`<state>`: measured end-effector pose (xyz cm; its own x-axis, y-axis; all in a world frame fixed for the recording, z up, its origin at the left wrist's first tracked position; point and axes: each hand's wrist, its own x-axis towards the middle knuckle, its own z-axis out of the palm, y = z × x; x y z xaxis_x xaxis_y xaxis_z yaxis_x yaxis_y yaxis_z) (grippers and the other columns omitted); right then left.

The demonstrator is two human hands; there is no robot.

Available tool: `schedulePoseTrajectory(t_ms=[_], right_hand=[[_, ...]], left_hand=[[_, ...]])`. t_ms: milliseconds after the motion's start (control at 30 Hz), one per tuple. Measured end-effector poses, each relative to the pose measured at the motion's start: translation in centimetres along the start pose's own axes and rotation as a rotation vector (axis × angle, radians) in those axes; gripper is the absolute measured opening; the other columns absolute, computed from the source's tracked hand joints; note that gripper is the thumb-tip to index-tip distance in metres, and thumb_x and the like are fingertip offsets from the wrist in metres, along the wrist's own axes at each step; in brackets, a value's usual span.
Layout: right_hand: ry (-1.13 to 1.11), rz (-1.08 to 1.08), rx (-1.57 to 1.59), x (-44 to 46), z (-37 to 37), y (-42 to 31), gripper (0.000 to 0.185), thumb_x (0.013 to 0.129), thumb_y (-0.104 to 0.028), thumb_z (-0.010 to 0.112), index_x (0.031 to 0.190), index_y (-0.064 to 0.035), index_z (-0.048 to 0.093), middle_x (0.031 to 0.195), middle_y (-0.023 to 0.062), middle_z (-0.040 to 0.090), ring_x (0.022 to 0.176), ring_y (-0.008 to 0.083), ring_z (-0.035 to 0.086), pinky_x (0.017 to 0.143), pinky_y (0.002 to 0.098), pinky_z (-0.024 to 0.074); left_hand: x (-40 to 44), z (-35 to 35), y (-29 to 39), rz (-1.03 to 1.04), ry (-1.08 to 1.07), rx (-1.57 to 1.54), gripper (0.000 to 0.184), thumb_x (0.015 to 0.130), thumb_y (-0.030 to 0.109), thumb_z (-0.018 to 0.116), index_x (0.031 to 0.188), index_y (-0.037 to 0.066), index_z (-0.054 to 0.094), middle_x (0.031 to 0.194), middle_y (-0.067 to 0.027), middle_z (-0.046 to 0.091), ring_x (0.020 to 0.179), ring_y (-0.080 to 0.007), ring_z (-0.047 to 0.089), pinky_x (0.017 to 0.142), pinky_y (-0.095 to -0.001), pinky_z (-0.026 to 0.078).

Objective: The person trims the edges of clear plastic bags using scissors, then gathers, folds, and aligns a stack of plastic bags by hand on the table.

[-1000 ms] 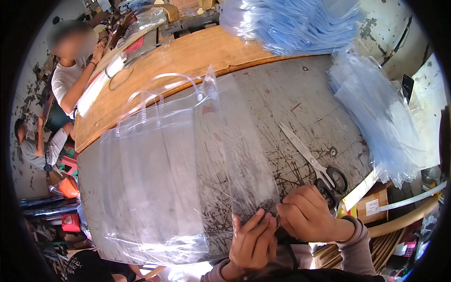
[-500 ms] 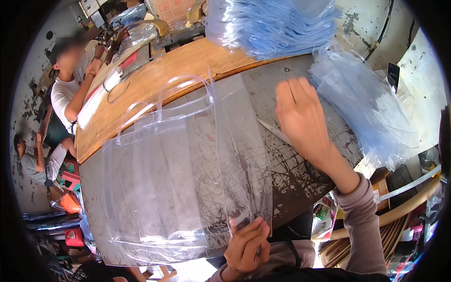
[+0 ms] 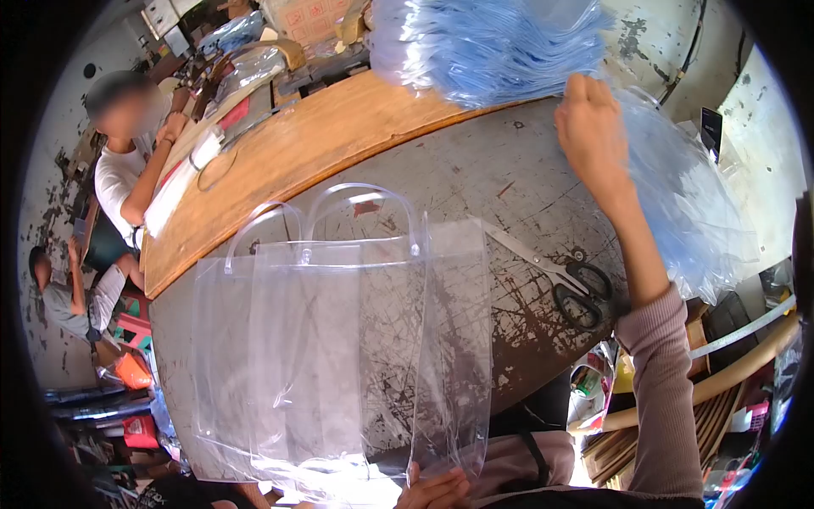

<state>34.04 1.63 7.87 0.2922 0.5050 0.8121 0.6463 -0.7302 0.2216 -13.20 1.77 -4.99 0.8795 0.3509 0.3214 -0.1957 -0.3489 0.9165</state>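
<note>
A clear plastic bag (image 3: 305,339) with two looped tube handles lies flat on the worn grey table. At its lower right edge, close to my body, my left hand (image 3: 437,489) grips the plastic with fingers folded over it. My right hand (image 3: 591,136) is raised at the far right, beside the bluish heap of clear plastic bags (image 3: 687,204). Its fingers are curled closed, and what they hold, if anything, is hidden. Scissors with black handles (image 3: 555,276) lie between the bag and my right forearm.
A tall stack of bluish plastic (image 3: 500,51) sits at the back on a raised wooden board (image 3: 339,114). One person (image 3: 127,170) leans on the board at left, and another person (image 3: 72,288) sits behind. A phone (image 3: 710,131) stands at the right wall.
My right hand has moved up and right to the heap, uncovering the scissors. My left hand and the bag have shifted toward my body, and the handles have slid off the board's edge.
</note>
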Motion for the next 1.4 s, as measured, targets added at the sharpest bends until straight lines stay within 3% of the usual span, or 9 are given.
schedulePoseTrajectory(t_ms=[133,200,433,500,700,1067,1167,1233,1400], right_hand=[[-0.1,0.101,0.178,-3.0,-5.0,-1.4,0.009,0.078,-0.007,0.057,0.08,-0.0009,0.05,0.077,0.0159,0.055,0.078,0.0318,0.054,0.069,0.0426,0.042],[-0.222,0.22,0.254,-4.8,-7.6,-1.6,0.012,0.079,-0.009,0.06,0.077,-0.002,0.05,0.073,0.0146,0.053,0.076,0.0318,0.053,0.069,0.0427,0.0406],[-0.426,0.4,0.479,-9.3,-15.1,-4.1,0.017,0.076,-0.009,0.067,0.081,-0.0016,0.053,0.079,0.0128,0.052,0.078,0.0295,0.053,0.068,0.0378,0.0429],[-0.521,0.389,1.097,-9.7,-15.5,-5.5,0.021,0.077,-0.008,0.067,0.095,-0.0029,0.058,0.093,0.0134,0.057,0.082,0.026,0.058,0.069,0.0339,0.0474],[-0.783,0.363,1.497,-10.8,-14.3,-8.2,0.024,0.082,-0.008,0.063,0.105,-0.0026,0.058,0.104,0.0131,0.06,0.076,0.0229,0.062,0.066,0.0301,0.0498],[-0.884,0.339,1.473,-10.9,-13.6,-8.1,0.01,0.081,-0.005,0.061,0.089,-0.0007,0.057,0.085,0.0106,0.06,0.076,0.024,0.061,0.067,0.0298,0.0475],[-0.756,0.233,1.363,-11.0,-13.6,-8.6,0.013,0.075,-0.002,0.062,0.086,-0.0016,0.055,0.084,0.0095,0.058,0.079,0.0253,0.059,0.071,0.0333,0.0467],[-0.453,-0.064,1.042,-11.1,-13.5,-9.2,0.019,0.068,0.001,0.062,0.083,-0.0031,0.053,0.083,0.0085,0.056,0.081,0.0266,0.057,0.075,0.0386,0.0443],[-0.216,-0.072,0.789,-10.1,-11.0,-8.2,0.021,0.065,-0.001,0.062,0.083,-0.0034,0.051,0.085,0.0102,0.054,0.084,0.0292,0.054,0.076,0.042,0.0416]], left_hand=[[4.4,0.2,3.2,-0.02,-0.025,0.18,0.019,0.088,0.011,0.054,0.096,-0.003,0.064,0.098,-0.0202,0.064,0.094,-0.0313,0.063,0.078,-0.0364,0.052],[5.6,2.1,3.7,0.176,0.252,0.462,0.014,0.085,0.009,0.058,0.09,-0.002,0.064,0.086,-0.0165,0.066,0.084,-0.0288,0.066,0.068,-0.0324,0.053],[5.6,2.0,2.8,0.239,0.207,0.457,0.014,0.082,0.012,0.062,0.088,-0.001,0.064,0.081,-0.0134,0.066,0.081,-0.0285,0.066,0.065,-0.0315,0.053],[5.6,1.9,3.0,0.201,0.174,0.489,0.016,0.08,0.012,0.065,0.089,-0.001,0.064,0.083,-0.014,0.066,0.083,-0.029,0.066,0.067,-0.0325,0.053],[5.4,2.0,2.9,0.205,0.195,0.463,0.016,0.078,0.01,0.065,0.089,-0.002,0.064,0.084,-0.0146,0.066,0.084,-0.0297,0.066,0.069,-0.0339,0.053],[5.4,2.2,2.4,0.247,0.242,0.428,0.014,0.08,0.009,0.064,0.088,-0.003,0.064,0.084,-0.0157,0.066,0.087,-0.0304,0.066,0.069,-0.0351,0.053],[5.0,2.0,2.4,0.241,0.228,0.418,0.014,0.08,0.009,0.065,0.088,-0.003,0.064,0.084,-0.0157,0.066,0.087,-0.0302,0.066,0.07,-0.0354,0.053],[4.9,2.0,2.3,0.235,0.223,0.412,0.014,0.079,0.009,0.065,0.088,-0.002,0.064,0.084,-0.0157,0.066,0.087,-0.0302,0.066,0.07,-0.0356,0.052],[4.2,1.8,2.4,0.224,0.208,0.397,0.014,0.079,0.009,0.065,0.088,-0.002,0.064,0.085,-0.0157,0.066,0.087,-0.03,0.066,0.072,-0.036,0.052]])
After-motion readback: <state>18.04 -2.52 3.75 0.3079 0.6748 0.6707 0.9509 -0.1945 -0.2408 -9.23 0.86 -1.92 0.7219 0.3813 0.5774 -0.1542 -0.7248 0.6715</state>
